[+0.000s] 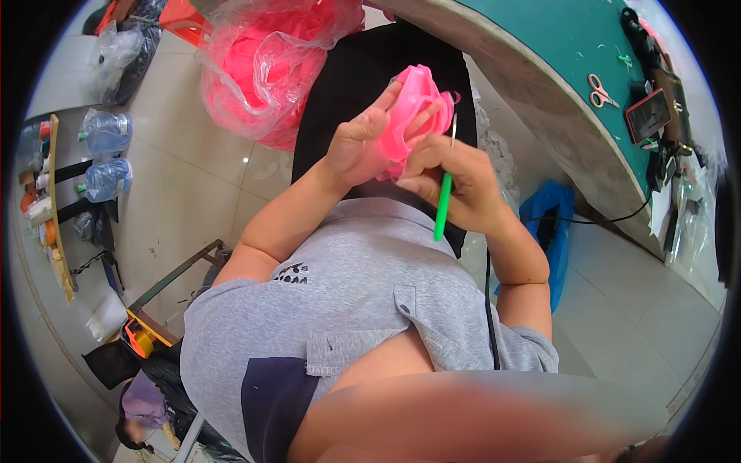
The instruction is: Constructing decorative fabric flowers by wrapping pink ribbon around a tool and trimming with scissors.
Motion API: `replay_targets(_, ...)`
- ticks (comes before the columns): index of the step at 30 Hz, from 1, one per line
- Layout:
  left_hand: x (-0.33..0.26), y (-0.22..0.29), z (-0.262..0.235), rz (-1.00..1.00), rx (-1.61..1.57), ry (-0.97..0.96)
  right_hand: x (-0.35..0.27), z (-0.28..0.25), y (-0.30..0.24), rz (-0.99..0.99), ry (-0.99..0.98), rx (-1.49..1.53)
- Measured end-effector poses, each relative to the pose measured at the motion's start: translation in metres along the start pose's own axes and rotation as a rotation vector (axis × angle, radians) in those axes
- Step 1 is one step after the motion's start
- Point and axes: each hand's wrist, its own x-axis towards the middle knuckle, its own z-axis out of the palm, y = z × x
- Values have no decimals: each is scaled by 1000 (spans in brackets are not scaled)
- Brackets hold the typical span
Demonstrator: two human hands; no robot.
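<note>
Above my lap, my left hand grips a bright pink moulded plastic part with a wavy rim; some of its fingers show through the opening. Close against the part's right side, my right hand is closed around a slim knife with a green handle. Its narrow metal blade points up beside the pink rim. Whether the blade touches the rim I cannot tell. The right fingertips partly hide the lower edge of the part.
A clear plastic bag full of pink parts stands ahead on the left. On the green-topped table at right lie pink-handled scissors and a phone. A blue bag is below it. Water bottles stand far left; another person sits lower left.
</note>
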Motion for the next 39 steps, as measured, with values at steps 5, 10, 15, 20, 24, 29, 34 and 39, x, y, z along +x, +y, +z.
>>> replay_targets(5, -3, -2, -2, -50, -20, -24, 4, -36, 6, -8, 469, 315)
replay_targets(10, -8, 4, -2, -101, -120, 31, 12, -81, 19, 7, 750, 135)
replay_targets(15, -7, 8, -2, -128, -361, 28, 22, -66, 37, 86, 354, -447)
replay_targets(20, -7, 10, -5, -133, -454, 81, 32, -44, 40, -103, 150, -458)
replay_targets(24, -9, 8, -10, -117, -407, 34, 40, -31, 49, -37, 76, -568)
replay_targets(29, -12, 9, -18, -132, -325, 95, 45, -23, 48, -172, 80, -654)
replay_targets(34, -11, 14, -27, -82, -417, -24, 37, -27, 33, -95, 30, -293)
replay_targets(39, -10, 17, -9, -38, -224, 106, 38, -35, 32, -111, 128, -405)
